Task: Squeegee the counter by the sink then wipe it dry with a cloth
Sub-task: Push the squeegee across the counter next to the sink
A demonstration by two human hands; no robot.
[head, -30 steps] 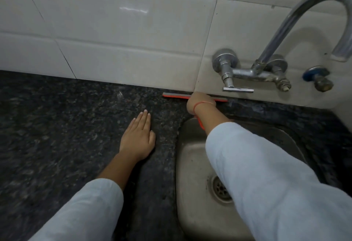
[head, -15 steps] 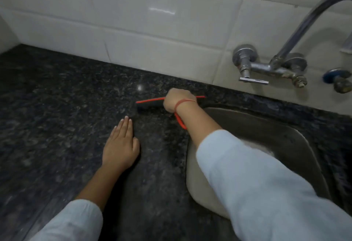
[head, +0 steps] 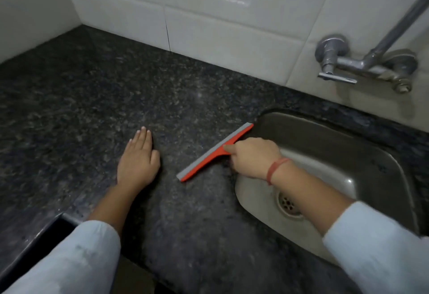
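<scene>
Left hand (head: 137, 161) flat on the counter (head: 92, 108), right hand (head: 253, 159) gripping the squeegee (head: 209, 156) by the sink (head: 325, 136)
The left hand's fingers lie straight and together, holding nothing, near the blade but apart from it. The blade's long axis runs near-left to far-right, far tip at the sink's rim — the right hand curls round the handle on the sink side, so the next pull likely goes rightward.

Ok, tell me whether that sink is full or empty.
Empty. The sink shows its bare steel walls and floor, and the drain lies uncovered, with no pooled water in view.
</scene>
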